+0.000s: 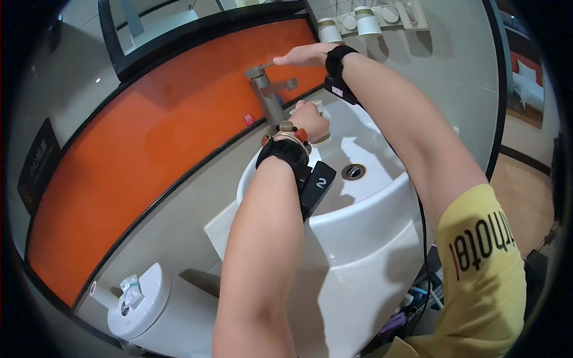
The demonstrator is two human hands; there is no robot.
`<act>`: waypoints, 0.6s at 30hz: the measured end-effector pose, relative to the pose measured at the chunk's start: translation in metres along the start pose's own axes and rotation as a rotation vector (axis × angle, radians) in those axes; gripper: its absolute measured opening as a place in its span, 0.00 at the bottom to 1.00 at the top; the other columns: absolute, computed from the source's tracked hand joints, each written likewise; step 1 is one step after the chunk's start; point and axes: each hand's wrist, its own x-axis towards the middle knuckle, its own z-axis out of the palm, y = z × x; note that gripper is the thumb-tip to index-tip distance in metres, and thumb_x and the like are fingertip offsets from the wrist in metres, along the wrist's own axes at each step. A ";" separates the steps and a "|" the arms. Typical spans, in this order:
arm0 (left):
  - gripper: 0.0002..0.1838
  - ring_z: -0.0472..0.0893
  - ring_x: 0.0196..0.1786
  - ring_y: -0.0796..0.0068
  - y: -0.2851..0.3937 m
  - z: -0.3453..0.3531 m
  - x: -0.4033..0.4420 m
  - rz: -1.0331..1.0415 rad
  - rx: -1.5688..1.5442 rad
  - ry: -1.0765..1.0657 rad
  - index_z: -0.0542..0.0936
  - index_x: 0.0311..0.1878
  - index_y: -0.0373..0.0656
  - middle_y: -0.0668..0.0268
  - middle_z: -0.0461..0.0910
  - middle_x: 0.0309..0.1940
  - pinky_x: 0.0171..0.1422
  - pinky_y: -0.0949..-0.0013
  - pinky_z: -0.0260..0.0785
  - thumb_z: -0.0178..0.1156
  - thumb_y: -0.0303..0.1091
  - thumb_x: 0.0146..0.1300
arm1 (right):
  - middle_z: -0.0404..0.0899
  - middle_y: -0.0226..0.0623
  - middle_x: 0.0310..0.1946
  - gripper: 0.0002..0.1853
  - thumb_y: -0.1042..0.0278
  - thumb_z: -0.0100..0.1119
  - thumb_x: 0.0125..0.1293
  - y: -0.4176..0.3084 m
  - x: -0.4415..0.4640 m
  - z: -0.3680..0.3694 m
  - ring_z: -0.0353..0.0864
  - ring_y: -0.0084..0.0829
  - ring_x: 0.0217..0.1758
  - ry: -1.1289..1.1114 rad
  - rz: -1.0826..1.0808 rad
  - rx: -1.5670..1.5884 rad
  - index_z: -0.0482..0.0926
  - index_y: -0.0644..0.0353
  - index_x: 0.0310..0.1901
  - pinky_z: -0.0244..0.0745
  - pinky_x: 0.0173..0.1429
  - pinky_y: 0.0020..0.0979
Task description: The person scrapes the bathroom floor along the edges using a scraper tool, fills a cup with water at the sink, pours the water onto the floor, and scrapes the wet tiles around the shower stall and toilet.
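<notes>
A grey metal faucet (271, 102) stands at the back rim of a white washbasin (352, 218). From the right, my right hand (307, 55) reaches over the basin, its fingertips at the thin lever on top of the faucet. My left hand (310, 121) is closed beside the faucet's base, above the basin's back part; what it holds, if anything, is hidden. A small white item (323, 110) shows partly behind that hand. A round drain (353, 172) sits in the basin floor. Both wrists carry black straps with boxes, and the left also wears beaded bracelets.
An orange panel (161, 131) runs behind the basin under a black-framed mirror (158, 27). White cups (367, 22) stand on a wall rack at the upper right. At lower left is a white lidded bin (152, 304) with a crumpled packet on top. A black cable (425, 238) hangs at right.
</notes>
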 end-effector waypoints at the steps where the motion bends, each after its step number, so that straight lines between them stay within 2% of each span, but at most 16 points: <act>1: 0.29 0.73 0.54 0.55 -0.002 0.001 0.002 -0.022 0.018 -0.011 0.74 0.50 0.31 0.49 0.72 0.51 0.58 0.65 0.64 0.59 0.45 0.50 | 0.71 0.48 0.55 0.34 0.37 0.43 0.61 0.002 -0.005 -0.002 0.70 0.44 0.57 -0.007 -0.038 -0.008 0.74 0.64 0.51 0.63 0.60 0.40; 2: 0.28 0.76 0.50 0.56 -0.004 0.005 0.003 -0.041 0.032 -0.031 0.75 0.48 0.31 0.50 0.76 0.47 0.56 0.65 0.65 0.59 0.45 0.50 | 0.73 0.48 0.53 0.34 0.37 0.45 0.60 0.005 -0.013 -0.002 0.72 0.43 0.55 -0.021 -0.069 -0.013 0.76 0.64 0.50 0.65 0.58 0.40; 3: 0.25 0.78 0.45 0.60 0.001 -0.003 -0.004 0.074 0.061 -0.083 0.77 0.45 0.31 0.53 0.79 0.41 0.52 0.67 0.67 0.60 0.44 0.50 | 0.80 0.41 0.41 0.33 0.37 0.51 0.56 -0.002 -0.016 -0.017 0.77 0.41 0.41 0.105 -0.127 -0.141 0.78 0.65 0.45 0.70 0.47 0.41; 4: 0.24 0.77 0.46 0.62 -0.004 -0.005 -0.002 0.056 0.010 -0.105 0.77 0.45 0.31 0.53 0.79 0.42 0.52 0.67 0.66 0.60 0.43 0.51 | 0.79 0.38 0.44 0.27 0.47 0.54 0.61 -0.020 -0.038 -0.043 0.77 0.31 0.46 0.035 -0.087 -0.041 0.76 0.64 0.49 0.71 0.50 0.34; 5: 0.23 0.76 0.47 0.64 -0.009 -0.005 0.001 0.038 -0.043 -0.128 0.77 0.46 0.32 0.54 0.78 0.43 0.53 0.67 0.66 0.60 0.41 0.52 | 0.79 0.35 0.39 0.25 0.49 0.55 0.60 -0.035 -0.077 -0.058 0.77 0.26 0.42 0.178 -0.091 0.249 0.75 0.61 0.52 0.72 0.46 0.29; 6: 0.22 0.75 0.49 0.64 -0.010 -0.006 0.000 0.026 -0.095 -0.128 0.77 0.46 0.32 0.55 0.78 0.44 0.54 0.67 0.64 0.60 0.40 0.53 | 0.78 0.46 0.28 0.20 0.59 0.54 0.61 -0.037 -0.089 -0.068 0.77 0.29 0.33 0.162 -0.243 0.145 0.75 0.68 0.48 0.72 0.37 0.25; 7: 0.21 0.74 0.50 0.64 -0.012 -0.006 -0.001 0.009 -0.146 -0.128 0.77 0.46 0.33 0.55 0.78 0.44 0.56 0.67 0.63 0.60 0.39 0.54 | 0.79 0.41 0.30 0.20 0.56 0.54 0.62 -0.064 -0.131 -0.092 0.77 0.26 0.36 0.133 -0.126 0.279 0.79 0.68 0.44 0.71 0.41 0.24; 8: 0.22 0.77 0.48 0.56 -0.017 -0.003 -0.002 0.096 -0.101 -0.055 0.80 0.40 0.35 0.52 0.79 0.42 0.53 0.64 0.68 0.55 0.45 0.51 | 0.80 0.41 0.32 0.21 0.55 0.53 0.63 -0.081 -0.168 -0.108 0.77 0.27 0.37 0.107 -0.146 0.254 0.78 0.67 0.46 0.72 0.42 0.26; 10: 0.22 0.77 0.49 0.59 -0.021 -0.003 0.002 0.071 -0.187 -0.078 0.80 0.42 0.37 0.53 0.79 0.43 0.53 0.65 0.67 0.57 0.47 0.52 | 0.80 0.41 0.35 0.22 0.55 0.51 0.64 -0.102 -0.235 -0.145 0.77 0.28 0.38 -0.040 -0.106 0.258 0.77 0.65 0.49 0.72 0.44 0.29; 12: 0.22 0.76 0.50 0.61 -0.023 -0.013 0.003 0.128 -0.192 -0.042 0.80 0.43 0.38 0.55 0.78 0.43 0.54 0.65 0.66 0.57 0.47 0.54 | 0.80 0.38 0.36 0.22 0.54 0.54 0.62 -0.086 -0.301 -0.134 0.77 0.27 0.38 -0.036 -0.106 0.241 0.76 0.62 0.51 0.72 0.43 0.28; 14: 0.22 0.75 0.51 0.64 -0.017 -0.030 -0.001 0.177 -0.268 -0.044 0.79 0.45 0.38 0.57 0.78 0.43 0.55 0.65 0.65 0.56 0.48 0.56 | 0.79 0.35 0.35 0.24 0.54 0.56 0.60 -0.055 -0.373 -0.108 0.78 0.25 0.38 0.069 -0.152 0.143 0.74 0.59 0.54 0.70 0.40 0.24; 15: 0.22 0.75 0.52 0.65 -0.003 -0.044 -0.013 0.164 -0.351 -0.054 0.79 0.45 0.38 0.59 0.79 0.43 0.56 0.65 0.64 0.56 0.48 0.57 | 0.79 0.36 0.35 0.24 0.55 0.56 0.59 -0.050 -0.401 -0.107 0.78 0.25 0.37 0.040 -0.119 0.146 0.74 0.60 0.53 0.70 0.39 0.23; 17: 0.16 0.74 0.50 0.67 0.045 -0.076 -0.055 0.161 0.066 0.027 0.77 0.44 0.35 0.59 0.77 0.45 0.60 0.64 0.60 0.52 0.38 0.61 | 0.80 0.36 0.34 0.23 0.57 0.57 0.58 -0.040 -0.452 -0.098 0.78 0.25 0.36 0.007 -0.055 0.234 0.75 0.62 0.52 0.70 0.38 0.23; 18: 0.18 0.74 0.51 0.66 0.064 -0.084 -0.071 0.211 0.016 0.086 0.76 0.45 0.33 0.57 0.77 0.45 0.61 0.63 0.60 0.49 0.40 0.63 | 0.80 0.36 0.34 0.22 0.59 0.57 0.58 -0.034 -0.475 -0.091 0.77 0.24 0.35 0.006 -0.024 0.318 0.75 0.63 0.52 0.70 0.37 0.23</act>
